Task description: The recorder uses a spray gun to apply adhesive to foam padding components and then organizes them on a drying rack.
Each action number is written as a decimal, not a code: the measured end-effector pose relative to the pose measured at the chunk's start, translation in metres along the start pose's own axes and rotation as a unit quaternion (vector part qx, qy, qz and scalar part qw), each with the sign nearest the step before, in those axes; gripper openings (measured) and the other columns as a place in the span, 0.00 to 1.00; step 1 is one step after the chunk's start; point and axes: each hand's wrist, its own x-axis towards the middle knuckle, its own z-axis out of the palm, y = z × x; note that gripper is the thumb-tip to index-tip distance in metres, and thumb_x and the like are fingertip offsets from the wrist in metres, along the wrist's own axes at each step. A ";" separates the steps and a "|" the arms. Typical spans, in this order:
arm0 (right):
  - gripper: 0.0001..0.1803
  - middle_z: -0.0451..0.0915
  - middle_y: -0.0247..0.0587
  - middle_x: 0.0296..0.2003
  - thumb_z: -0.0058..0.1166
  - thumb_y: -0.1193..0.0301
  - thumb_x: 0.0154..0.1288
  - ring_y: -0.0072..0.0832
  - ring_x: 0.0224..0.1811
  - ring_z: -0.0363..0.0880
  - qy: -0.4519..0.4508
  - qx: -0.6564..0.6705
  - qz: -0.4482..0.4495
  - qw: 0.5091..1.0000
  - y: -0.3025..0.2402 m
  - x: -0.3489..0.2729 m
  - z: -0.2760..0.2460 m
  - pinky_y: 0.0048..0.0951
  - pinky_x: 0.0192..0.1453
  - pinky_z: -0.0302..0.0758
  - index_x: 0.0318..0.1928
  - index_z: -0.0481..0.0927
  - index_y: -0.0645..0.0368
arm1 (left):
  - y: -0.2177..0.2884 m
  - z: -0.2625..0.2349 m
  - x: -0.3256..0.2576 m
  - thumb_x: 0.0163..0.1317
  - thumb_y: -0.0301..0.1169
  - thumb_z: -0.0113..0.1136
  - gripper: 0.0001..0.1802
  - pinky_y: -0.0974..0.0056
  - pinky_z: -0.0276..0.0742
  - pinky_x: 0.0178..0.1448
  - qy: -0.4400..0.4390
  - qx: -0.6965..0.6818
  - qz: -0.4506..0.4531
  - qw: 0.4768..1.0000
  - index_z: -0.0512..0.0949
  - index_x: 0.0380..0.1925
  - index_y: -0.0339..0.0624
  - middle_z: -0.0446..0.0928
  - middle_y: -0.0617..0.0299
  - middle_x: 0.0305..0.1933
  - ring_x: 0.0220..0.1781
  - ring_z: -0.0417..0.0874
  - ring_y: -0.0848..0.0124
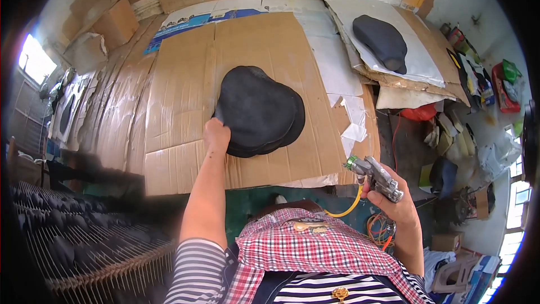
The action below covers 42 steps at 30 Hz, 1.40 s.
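A small stack of black, rounded, seat-shaped pads [256,107] lies on a cardboard sheet in front of me. The pads overlap unevenly, so the lower ones show along the right and bottom edges. At the stack's left edge my left hand [216,135] is closed on the rim of a pad; its fingertips are partly hidden. My right hand [394,194] grips a metal spray gun [376,179] near the table's front right. The gun has a green ring at its nozzle end, which points to the left. A yellow hose [350,209] curves down from it.
Cardboard [174,118] covers the worktable. To the right, another dark pad [381,42] rests on stacked sheets. A rack of thin rods [107,259] with dark pieces stands at lower left. Coiled hoses [378,229] lie beside my right forearm, and a plastic stool [458,273] sits at lower right.
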 end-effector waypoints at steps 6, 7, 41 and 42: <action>0.32 0.77 0.33 0.38 0.62 0.77 0.59 0.19 0.41 0.75 -0.022 -0.008 -0.006 1.000 -0.003 0.002 0.005 0.24 0.49 0.74 0.63 0.66 0.67 | 0.026 -0.020 0.057 0.57 0.19 0.58 0.06 0.64 0.81 0.41 -0.135 -0.769 -0.255 0.570 0.76 0.34 0.40 0.77 0.59 0.32 0.35 0.79 0.67; 0.33 0.78 0.36 0.37 0.63 0.72 0.58 0.21 0.39 0.77 -0.004 -0.012 -0.014 1.000 -0.003 0.002 0.006 0.25 0.47 0.75 0.62 0.66 0.68 | 0.037 -0.032 0.063 0.57 0.20 0.58 0.06 0.64 0.81 0.41 -0.131 -0.804 -0.230 0.532 0.76 0.35 0.39 0.77 0.59 0.34 0.36 0.79 0.66; 0.26 0.78 0.39 0.40 0.57 0.78 0.62 0.19 0.35 0.77 -0.034 -0.016 -0.082 0.996 -0.043 0.049 0.037 0.22 0.42 0.76 0.61 0.68 0.67 | -0.162 -0.270 -0.051 0.66 0.22 0.49 0.09 0.57 0.75 0.57 0.026 -0.920 0.068 0.385 0.76 0.41 0.29 0.79 0.49 0.41 0.45 0.81 0.62; 0.25 0.78 0.38 0.40 0.57 0.78 0.62 0.19 0.34 0.77 -0.009 -0.025 -0.073 0.997 -0.045 0.050 0.036 0.23 0.42 0.77 0.60 0.68 0.67 | -0.160 -0.268 -0.054 0.66 0.23 0.49 0.09 0.57 0.75 0.57 0.038 -0.916 0.060 0.395 0.76 0.42 0.29 0.80 0.49 0.42 0.45 0.81 0.61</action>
